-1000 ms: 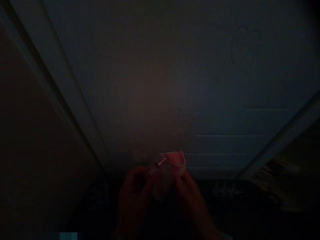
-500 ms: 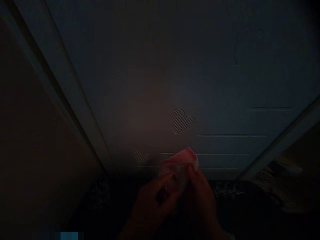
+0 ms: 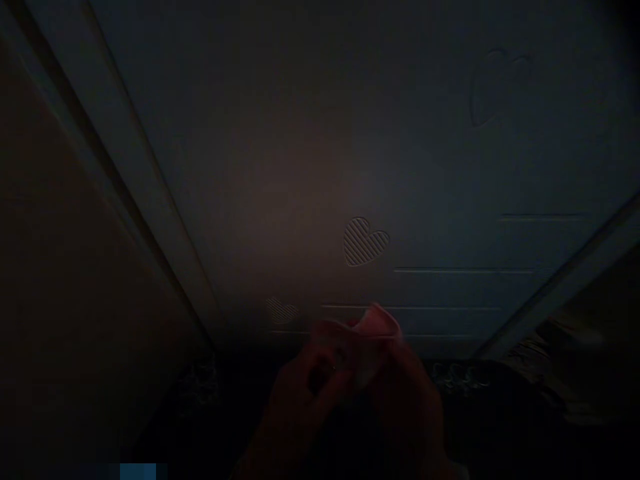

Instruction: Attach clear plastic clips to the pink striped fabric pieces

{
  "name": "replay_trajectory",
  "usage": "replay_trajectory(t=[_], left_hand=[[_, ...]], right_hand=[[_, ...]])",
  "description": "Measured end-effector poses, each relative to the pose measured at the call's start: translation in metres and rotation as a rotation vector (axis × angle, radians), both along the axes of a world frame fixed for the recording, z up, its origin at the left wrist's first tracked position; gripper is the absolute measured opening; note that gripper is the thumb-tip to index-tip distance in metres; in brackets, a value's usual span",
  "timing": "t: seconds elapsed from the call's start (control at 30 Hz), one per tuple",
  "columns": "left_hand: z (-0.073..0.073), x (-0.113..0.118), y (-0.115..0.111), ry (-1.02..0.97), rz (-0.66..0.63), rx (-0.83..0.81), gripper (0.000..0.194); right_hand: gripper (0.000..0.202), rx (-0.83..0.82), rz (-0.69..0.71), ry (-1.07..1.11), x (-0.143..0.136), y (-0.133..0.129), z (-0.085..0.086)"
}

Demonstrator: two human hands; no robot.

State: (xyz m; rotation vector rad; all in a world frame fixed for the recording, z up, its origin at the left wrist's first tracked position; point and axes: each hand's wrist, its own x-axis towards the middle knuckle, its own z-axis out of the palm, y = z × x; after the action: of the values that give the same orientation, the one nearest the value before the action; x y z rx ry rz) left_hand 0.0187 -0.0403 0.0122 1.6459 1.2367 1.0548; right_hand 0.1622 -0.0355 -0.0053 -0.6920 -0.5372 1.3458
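Note:
In dim light a pink cloth (image 3: 377,325) is held up between my two hands, low in the middle of the head view. My left hand (image 3: 305,393) is closed on the cloth's left side, thumb and finger curled towards each other. Something small and dark seems to sit inside that curl, too dark to name. My right hand (image 3: 410,387) grips the cloth's right side near its upper edge, with the fingers partly lost in shadow. Behind the cloth rises a pale panel like a door (image 3: 280,167), carved with a striped heart (image 3: 365,241).
A smaller striped heart (image 3: 281,311) and several grooved lines mark the panel. A frame strip (image 3: 150,173) runs down its left side, another (image 3: 565,280) along its right. Dark floor covering with a pale pattern (image 3: 457,377) lies below. Indistinct items (image 3: 560,360) are at the right.
The cloth's top edge has folded into a dip and its peak sits slightly lower. My right hand has shifted a little to the right. Both hands still hold the cloth.

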Motion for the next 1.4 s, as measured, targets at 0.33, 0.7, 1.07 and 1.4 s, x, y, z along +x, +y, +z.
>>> replay_trajectory(t=[0.33,0.7,1.07,1.4], left_hand=[[0.003,-0.001,0.0,-0.341,0.096,-0.081,0.017],[0.005,-0.01,-0.002,-0.47,0.077,-0.095,0.016],[0.0,-0.008,0.0,-0.38,0.118,-0.104,0.021],[-0.005,-0.005,-0.004,-0.475,-0.049,-0.208,0.032]], right_hand=[[0.041,0.299,-0.027,-0.467,-0.009,0.001,0.004],[0.025,0.203,0.162,-0.65,-0.017,-0.007,-0.002],[0.028,0.245,0.029,-0.89,-0.026,-0.006,-0.008],[0.034,0.123,-0.086,-0.67,-0.03,-0.003,-0.011]])
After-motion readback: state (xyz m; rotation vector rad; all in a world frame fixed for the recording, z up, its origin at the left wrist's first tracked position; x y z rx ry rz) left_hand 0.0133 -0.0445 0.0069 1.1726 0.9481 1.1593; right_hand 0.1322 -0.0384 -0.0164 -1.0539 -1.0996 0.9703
